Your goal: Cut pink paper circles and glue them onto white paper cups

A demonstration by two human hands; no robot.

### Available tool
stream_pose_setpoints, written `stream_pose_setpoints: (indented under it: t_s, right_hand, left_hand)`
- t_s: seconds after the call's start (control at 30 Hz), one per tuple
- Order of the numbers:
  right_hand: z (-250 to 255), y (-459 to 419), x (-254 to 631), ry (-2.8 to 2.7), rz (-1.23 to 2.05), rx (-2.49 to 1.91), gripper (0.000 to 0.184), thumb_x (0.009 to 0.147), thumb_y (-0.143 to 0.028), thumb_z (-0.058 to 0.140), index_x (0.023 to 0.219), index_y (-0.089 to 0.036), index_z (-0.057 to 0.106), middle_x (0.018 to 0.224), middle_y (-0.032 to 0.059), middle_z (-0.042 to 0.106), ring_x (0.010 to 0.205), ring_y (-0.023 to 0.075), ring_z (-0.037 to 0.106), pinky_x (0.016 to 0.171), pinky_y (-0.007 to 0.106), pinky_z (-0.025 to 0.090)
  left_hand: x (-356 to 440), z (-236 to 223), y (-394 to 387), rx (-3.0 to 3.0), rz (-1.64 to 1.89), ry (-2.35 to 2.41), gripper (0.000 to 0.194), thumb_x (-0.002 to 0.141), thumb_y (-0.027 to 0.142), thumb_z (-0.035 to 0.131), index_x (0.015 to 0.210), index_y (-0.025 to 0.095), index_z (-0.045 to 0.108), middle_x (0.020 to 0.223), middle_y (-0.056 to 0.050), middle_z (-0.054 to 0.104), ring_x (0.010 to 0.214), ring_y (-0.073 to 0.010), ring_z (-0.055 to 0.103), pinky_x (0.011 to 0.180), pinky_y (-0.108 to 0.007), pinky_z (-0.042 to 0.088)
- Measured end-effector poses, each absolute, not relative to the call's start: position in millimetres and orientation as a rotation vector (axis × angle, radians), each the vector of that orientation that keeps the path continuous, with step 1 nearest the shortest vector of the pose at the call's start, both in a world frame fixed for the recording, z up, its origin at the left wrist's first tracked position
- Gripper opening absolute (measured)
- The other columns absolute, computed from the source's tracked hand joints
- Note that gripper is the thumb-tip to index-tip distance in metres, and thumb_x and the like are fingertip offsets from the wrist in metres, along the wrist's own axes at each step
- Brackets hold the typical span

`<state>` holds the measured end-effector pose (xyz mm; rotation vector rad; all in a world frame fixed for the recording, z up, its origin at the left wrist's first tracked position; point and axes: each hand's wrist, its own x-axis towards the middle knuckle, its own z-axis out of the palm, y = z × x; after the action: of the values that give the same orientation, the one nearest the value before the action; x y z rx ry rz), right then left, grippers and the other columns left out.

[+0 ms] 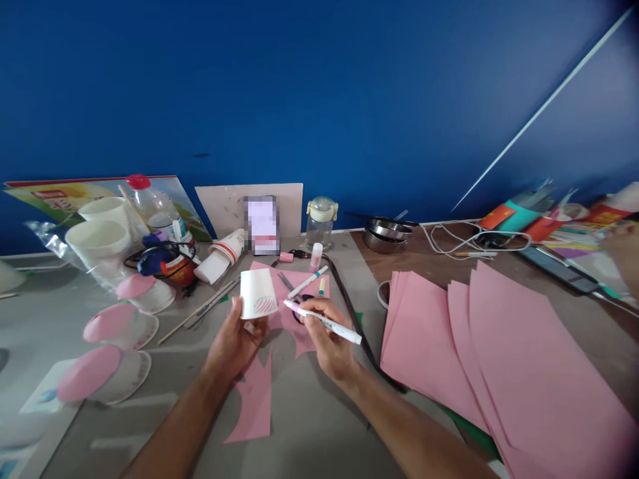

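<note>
My left hand (pixel 238 342) is closed around the lower part of a white paper cup (pixel 257 287), which is held up over the table. Pink hatched strokes inside a drawn outline mark the cup's lower right side. In my right hand (pixel 327 339) is a white marker pen (pixel 332 324), its pinkish tip pointing left, close to the hatching; contact cannot be told. Behind the hands lie scissors (pixel 289 285), partly hidden, a second marker (pixel 308 281) with a teal band and a glue stick (pixel 316 256). Cut pink paper (pixel 257 406) lies beneath.
Pink-topped cup pieces (pixel 107 326) line the left, before stacked paper cups (pixel 98 236) and a bottle (pixel 150 199). A phone (pixel 263 226) leans at the back beside a glass jar (pixel 320 226). Pink sheets (pixel 529 346) spread at right; metal bowls (pixel 387 234) stand behind them.
</note>
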<state>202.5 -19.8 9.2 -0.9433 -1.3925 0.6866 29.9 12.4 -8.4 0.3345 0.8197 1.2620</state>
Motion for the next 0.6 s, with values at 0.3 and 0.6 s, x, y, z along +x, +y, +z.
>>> stream_pose_setpoints:
  t_s: [0.3,0.6]
  right_hand:
    - [11.7,-20.5,199.5,-1.513,0.574,-0.897,0.012,0.087,-0.023,0.051,0.091,-0.02,0.061,0.083,0.0043,0.065,0.078,0.0172,0.06,0.073,0.031,0.047]
    - [10.9,-18.5,199.6,-1.533,0.577,-0.859,0.011,0.086,-0.022,0.051,0.092,-0.021,0.061,0.085,0.0046,0.066,0.08,0.0176,0.06,0.075,0.033,0.047]
  left_hand:
    - [27.8,-13.2,11.4,0.374,1.25,0.783,0.046,0.06,0.048,0.081,0.083,0.012,0.065,0.062,0.0,0.06,0.048,-0.01,0.05,0.049,-0.025,0.051]
    - [29.9,-9.2,10.8,0.362,1.232,0.776,0.043,0.063,0.048,0.079,0.081,0.011,0.065,0.06,-0.001,0.061,0.046,-0.0098,0.05,0.044,-0.022,0.047]
